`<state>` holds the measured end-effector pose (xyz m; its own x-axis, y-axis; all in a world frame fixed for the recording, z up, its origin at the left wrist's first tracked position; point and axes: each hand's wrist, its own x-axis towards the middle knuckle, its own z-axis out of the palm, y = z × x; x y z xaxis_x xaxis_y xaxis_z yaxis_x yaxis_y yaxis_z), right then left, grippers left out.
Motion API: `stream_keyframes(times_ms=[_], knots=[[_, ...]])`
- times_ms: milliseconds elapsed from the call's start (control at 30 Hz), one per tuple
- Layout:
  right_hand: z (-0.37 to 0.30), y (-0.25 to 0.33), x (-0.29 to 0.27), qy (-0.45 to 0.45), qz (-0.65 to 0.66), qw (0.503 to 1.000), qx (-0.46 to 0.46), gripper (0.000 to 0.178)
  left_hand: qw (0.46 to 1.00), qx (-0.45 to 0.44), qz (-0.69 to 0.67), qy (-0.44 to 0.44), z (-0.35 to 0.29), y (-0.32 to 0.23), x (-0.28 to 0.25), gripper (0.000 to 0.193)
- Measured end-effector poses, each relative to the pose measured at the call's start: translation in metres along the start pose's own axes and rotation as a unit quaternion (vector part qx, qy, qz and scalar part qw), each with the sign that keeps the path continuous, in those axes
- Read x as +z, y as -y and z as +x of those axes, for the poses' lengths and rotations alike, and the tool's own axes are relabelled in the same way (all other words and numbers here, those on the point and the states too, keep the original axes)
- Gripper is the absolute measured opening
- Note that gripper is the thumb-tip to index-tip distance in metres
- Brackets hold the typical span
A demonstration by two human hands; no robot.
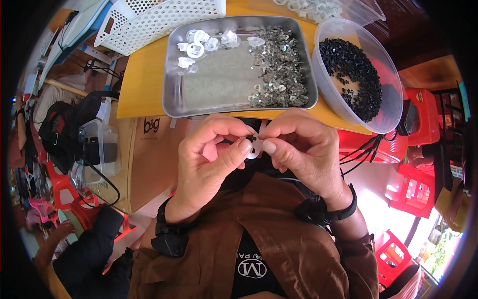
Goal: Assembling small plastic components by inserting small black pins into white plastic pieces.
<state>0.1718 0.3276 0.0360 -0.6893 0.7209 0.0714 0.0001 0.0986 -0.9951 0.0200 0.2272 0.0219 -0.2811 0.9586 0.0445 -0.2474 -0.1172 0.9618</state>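
Observation:
In front of my chest both hands pinch one small round white plastic piece (254,153). My left hand (206,162) is closed, its thumb and forefinger on the left side of the piece. A tiny black part (252,138) shows at the upper edge, by the left fingertips. Closed as well, my right hand (306,152) grips the opposite side between thumb and forefinger. The fingertips partly cover the piece. Just beyond the hands, a metal tray (219,110) holds several white plastic pieces (195,49) at its far left and a heap of small metallic parts (284,72) along its right.
Right of the tray stands a clear round tub (393,94) with many small black parts (351,74). A white perforated basket (159,22) and a clear bin of whitish pieces (308,9) are behind. A cardboard box (154,172) is beside the yellow table (142,84); red stools (416,189) are at right.

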Motion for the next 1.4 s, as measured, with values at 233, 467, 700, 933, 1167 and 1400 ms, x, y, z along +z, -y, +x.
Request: stream_keyframes(times_ms=[233, 467, 700, 933, 1167, 1400], knots=[[0.001, 0.002, 0.001, 0.051, 0.139, 0.978, 0.145, 0.015, 0.995, 0.053, 0.08, 0.005, 0.002, -0.001, 0.003, 0.017], [0.002, 0.0, -0.001, 0.072, 0.178, 0.967, 0.169, 0.017, 0.993, 0.07, 0.098, 0.006, 0.002, 0.0, 0.003, 0.018], [0.001, -0.001, -0.003, 0.043, 0.188, 0.967, 0.164, 0.013, 0.989, -0.053, -0.136, 0.027, -0.002, 0.006, -0.008, 0.034], [-0.004, 0.007, -0.002, 0.003, 0.133, 0.985, 0.109, 0.008, 0.992, -0.063, -0.112, 0.003, -0.004, 0.005, -0.008, 0.038], [-0.004, 0.005, 0.0, -0.045, -0.104, 0.991, -0.065, 0.014, 0.991, -0.059, -0.124, -0.002, -0.005, 0.005, -0.01, 0.035], [-0.003, 0.011, 0.005, -0.064, -0.207, 0.965, -0.148, 0.016, 0.994, -0.064, -0.086, 0.003, -0.005, 0.001, -0.006, 0.035]])
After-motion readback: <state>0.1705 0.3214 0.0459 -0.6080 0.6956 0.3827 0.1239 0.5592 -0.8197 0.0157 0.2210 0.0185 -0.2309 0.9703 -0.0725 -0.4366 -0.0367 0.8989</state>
